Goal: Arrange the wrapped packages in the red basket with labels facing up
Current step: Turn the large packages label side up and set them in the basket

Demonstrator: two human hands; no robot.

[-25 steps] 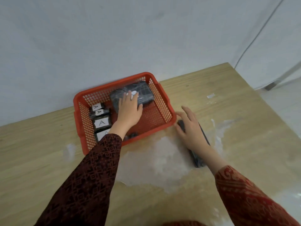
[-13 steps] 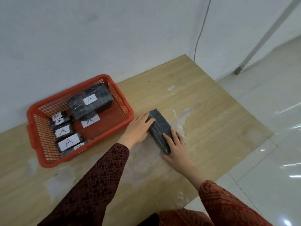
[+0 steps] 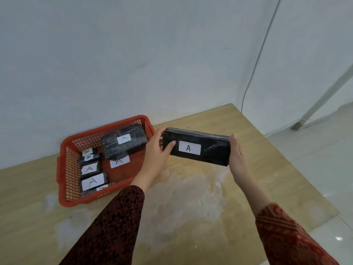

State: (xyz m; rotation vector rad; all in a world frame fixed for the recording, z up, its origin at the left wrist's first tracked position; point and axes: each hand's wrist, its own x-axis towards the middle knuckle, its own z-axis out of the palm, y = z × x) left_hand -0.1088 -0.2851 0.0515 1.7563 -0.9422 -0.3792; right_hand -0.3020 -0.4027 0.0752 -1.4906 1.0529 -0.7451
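This looks like a bare, sparsely furnished room used for simple sorting or packing work, though whether it is part of a home or a workplace cannot be told. A plain wooden worktop [image 3: 248,169] with worn, whitish patches stands against an unadorned pale wall [image 3: 133,54]. Beside it lies a glossy tiled floor [image 3: 324,178], a thin cable [image 3: 257,60] runs down the wall, and a slanted metal leg [image 3: 324,92] reaches the floor.
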